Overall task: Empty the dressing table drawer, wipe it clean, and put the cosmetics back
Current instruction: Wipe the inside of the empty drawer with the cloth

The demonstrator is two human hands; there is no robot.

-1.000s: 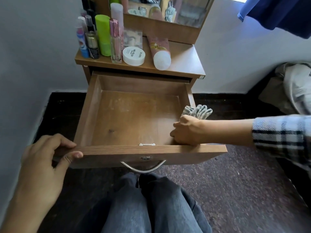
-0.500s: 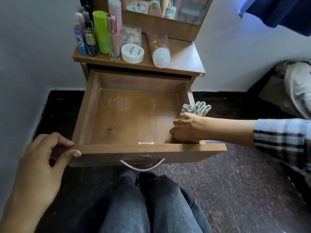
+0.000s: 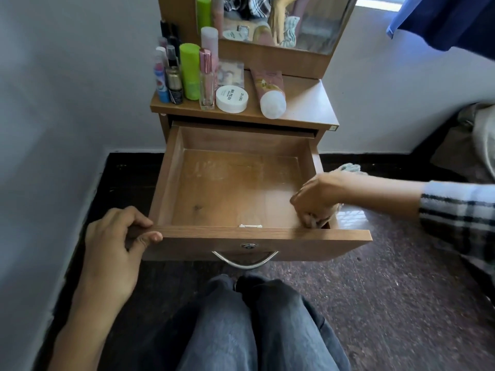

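We see the drawer (image 3: 235, 194) pulled well out and bare inside, so by our reading the emptying is done and the wiping is under way; faint pale smears show on the back part of its floor, while the front right looks glossier. Our right hand (image 3: 316, 200) is clenched around the grey cloth (image 3: 317, 219), and compared with a second ago it has come over the right wall and down into the front right corner, where earlier it rested on the rim with most of the cloth hanging outside; now one bunch is pressed against the drawer floor and a tail (image 3: 349, 167) of it trails behind the wrist, outside the wall. Our left hand (image 3: 115, 242) has not shifted; it grips the left end of the drawer front, thumb on the face and fingers over the top edge, steadying it. The cosmetics wait on the counter (image 3: 302, 103) above: a green bottle (image 3: 189, 72), a clear perfume bottle (image 3: 206, 80), a white round jar (image 3: 231, 99), a pink tube (image 3: 269, 93) lying on its side, and some small bottles at the far left. We judge that the corner is now being rubbed, that the smeared back still needs passes, and that nothing should go back in until then.
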